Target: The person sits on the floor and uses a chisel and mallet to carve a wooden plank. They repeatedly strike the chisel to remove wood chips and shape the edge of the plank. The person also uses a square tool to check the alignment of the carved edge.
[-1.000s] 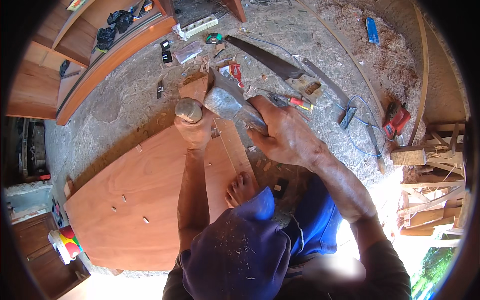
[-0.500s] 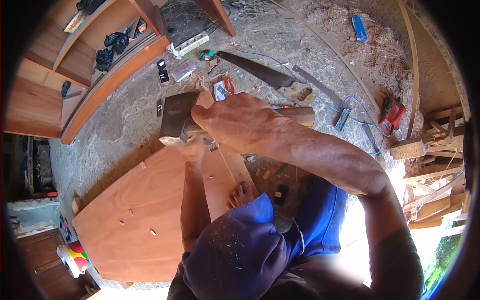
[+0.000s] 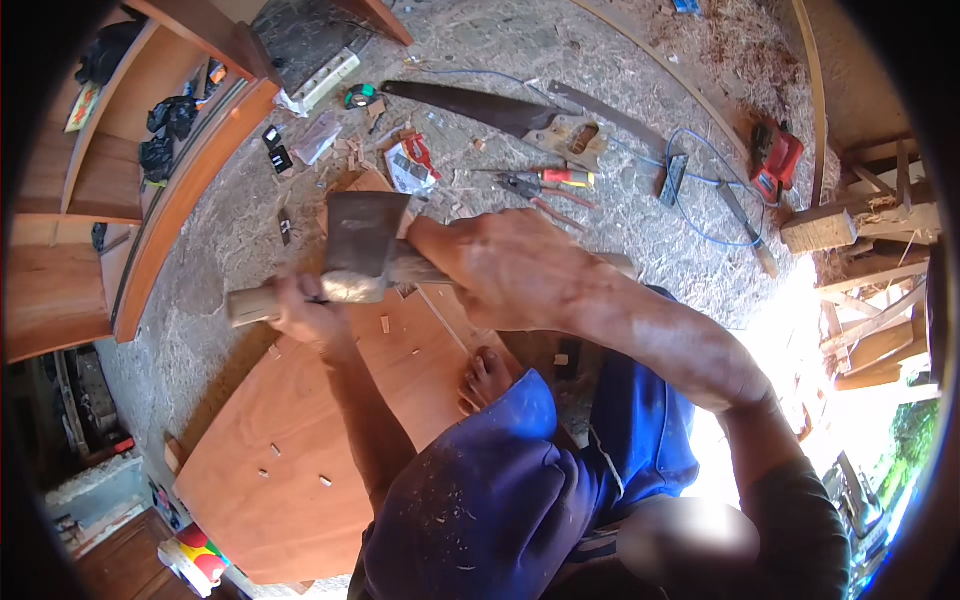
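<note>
Right hand [image 3: 520, 270] is wrapped tight around the wooden handle of a hatchet [image 3: 360, 245], gripping just behind the head, with the flat dark blade sticking up and away on its far-left side. Left hand [image 3: 305, 310] is closed around a short pale wooden stick [image 3: 250, 303], which pokes out to that hand's left, and the hatchet head sits right against it, touching or near enough.

Compared with half a second ago, the right hand has slid further right and a bit lower, and the blade now shows its broad face instead of the blunt end. A second ago the head was up at the left hand's top with the right hand further back. The left hand has barely shifted.

Under both hands lies a big reddish-brown board [image 3: 300, 450] on the gritty floor, with small pale wood chips scattered over it. A bare foot [image 3: 485, 378] rests on the board's edge, below the right hand.

Packaging-wise: beyond the hatchet there's a small white pack with a red printed patch [image 3: 410, 165], flat and crumpled. Further left of that, a clear plastic bag [image 3: 318, 135] and a long white box [image 3: 325, 82]. Way down by the lower left, near the board's corner, sits a round container in red, yellow and green [image 3: 195, 555].

Past the right hand lie a handsaw [image 3: 480, 108] and pliers [image 3: 540, 190].
</note>
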Available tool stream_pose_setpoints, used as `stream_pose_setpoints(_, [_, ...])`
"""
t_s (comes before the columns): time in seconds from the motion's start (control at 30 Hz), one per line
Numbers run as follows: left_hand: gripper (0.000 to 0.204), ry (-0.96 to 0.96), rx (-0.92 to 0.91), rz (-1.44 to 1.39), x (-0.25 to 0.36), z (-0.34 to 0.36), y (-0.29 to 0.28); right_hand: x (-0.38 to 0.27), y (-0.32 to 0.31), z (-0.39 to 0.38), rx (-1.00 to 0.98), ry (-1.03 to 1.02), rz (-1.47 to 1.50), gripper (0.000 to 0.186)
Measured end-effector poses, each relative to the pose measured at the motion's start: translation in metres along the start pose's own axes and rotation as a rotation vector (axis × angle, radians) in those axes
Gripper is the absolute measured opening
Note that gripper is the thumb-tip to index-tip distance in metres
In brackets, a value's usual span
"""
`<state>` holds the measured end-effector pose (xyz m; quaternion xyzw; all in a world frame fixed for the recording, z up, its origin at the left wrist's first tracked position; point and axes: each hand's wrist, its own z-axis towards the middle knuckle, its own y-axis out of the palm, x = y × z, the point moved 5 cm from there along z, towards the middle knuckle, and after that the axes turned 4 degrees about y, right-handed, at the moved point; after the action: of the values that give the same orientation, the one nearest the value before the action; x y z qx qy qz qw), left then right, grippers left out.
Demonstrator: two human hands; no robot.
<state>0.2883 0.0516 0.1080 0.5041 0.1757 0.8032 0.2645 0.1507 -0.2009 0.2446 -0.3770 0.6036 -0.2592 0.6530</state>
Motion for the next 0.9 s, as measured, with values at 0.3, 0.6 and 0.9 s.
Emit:
stream_pose_setpoints(0.3, [0.043,-0.408,-0.903,0.848,-0.077,0.043,0.195,0.127,0.100,-0.099,0.218,0.746,0.814,0.049])
stream_pose_setpoints(0.6, [0.053,-0.737,-1.264,0.800,-0.188,-0.022,0.205,0.179,0.152,-0.117,0.285,0.902,1.132,0.040])
stream_pose_setpoints(0.9, [0.031,-1.018,-1.076,0.692,-0.208,-0.047,0.202,0.197,0.142,-0.114,0.260,1.008,1.216,0.037])
